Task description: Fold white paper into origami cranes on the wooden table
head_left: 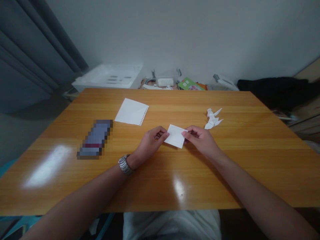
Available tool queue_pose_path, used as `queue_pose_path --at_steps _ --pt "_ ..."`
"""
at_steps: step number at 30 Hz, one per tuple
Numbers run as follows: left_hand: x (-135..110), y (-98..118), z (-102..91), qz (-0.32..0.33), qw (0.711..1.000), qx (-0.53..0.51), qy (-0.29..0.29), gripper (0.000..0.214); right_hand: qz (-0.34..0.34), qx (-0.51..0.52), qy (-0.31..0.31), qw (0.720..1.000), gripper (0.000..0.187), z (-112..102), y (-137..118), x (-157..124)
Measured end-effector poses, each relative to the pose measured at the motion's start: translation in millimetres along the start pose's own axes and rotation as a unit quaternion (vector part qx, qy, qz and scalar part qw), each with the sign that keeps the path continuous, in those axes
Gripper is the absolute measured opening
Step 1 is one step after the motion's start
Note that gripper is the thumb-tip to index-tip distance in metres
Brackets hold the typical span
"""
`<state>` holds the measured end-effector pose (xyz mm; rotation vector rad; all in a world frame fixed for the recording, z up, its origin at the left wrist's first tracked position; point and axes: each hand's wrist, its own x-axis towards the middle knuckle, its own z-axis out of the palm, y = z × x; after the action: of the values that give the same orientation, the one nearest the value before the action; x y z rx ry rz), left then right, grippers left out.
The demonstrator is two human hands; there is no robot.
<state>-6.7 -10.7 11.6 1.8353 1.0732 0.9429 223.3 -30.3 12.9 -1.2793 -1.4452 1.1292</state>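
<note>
A small white piece of paper point(175, 136), roughly square, is held a little above the wooden table point(155, 176). My left hand point(155, 138) pinches its left edge between thumb and fingers; a metal watch point(125, 165) is on that wrist. At the opposite edge, my right hand point(198, 138) grips the paper the same way, its thumb on top. Whether the piece is folded in layers I cannot tell. Just beyond my right hand lies a folded white paper figure point(213, 119) with pointed tips.
A larger white sheet point(132, 112) with a perforated edge lies at the back left. Nearer on the left is a pixelated phone-like object point(96, 138). Behind the table stand a white tray point(110, 76), a green booklet point(190, 84) and a dark cloth point(272, 91).
</note>
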Motion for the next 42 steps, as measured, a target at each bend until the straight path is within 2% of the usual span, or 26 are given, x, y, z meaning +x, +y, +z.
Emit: queue_pose_path --at_steps 10,15,24,32,38,40,42 --pt "0.8 1.0 -1.1 -0.003 1.0 -0.004 -0.016 0.025 0.011 0.021 -0.008 1.0 0.027 -0.7 1.8 -0.5" --pt "-1.0 -0.3 0.8 -0.005 1.0 0.001 -0.02 0.025 -0.005 0.028 0.001 1.0 0.028 -2.0 6.8 1.0" --pt "-1.9 3.4 -0.3 -0.055 0.996 -0.055 -0.032 0.025 0.004 0.052 0.003 0.999 0.029 -1.5 9.2 1.6" --pt "-1.3 1.2 -1.5 -0.05 0.998 -0.022 -0.04 0.027 0.005 0.045 0.003 0.999 0.032 -2.4 5.3 1.9" --pt "-1.8 -12.8 1.7 0.012 0.997 0.068 -0.028 0.022 0.003 -0.008 -0.005 1.0 0.038 -2.8 12.9 4.9" --pt "-1.7 -14.2 1.6 0.063 0.99 0.127 0.002 0.027 -0.001 -0.06 -0.013 0.998 0.038 -4.9 17.7 6.6" --pt "-2.5 -13.1 0.5 0.113 0.972 0.206 -0.003 0.03 -0.027 -0.145 -0.008 0.989 0.034 -7.4 20.4 8.1"
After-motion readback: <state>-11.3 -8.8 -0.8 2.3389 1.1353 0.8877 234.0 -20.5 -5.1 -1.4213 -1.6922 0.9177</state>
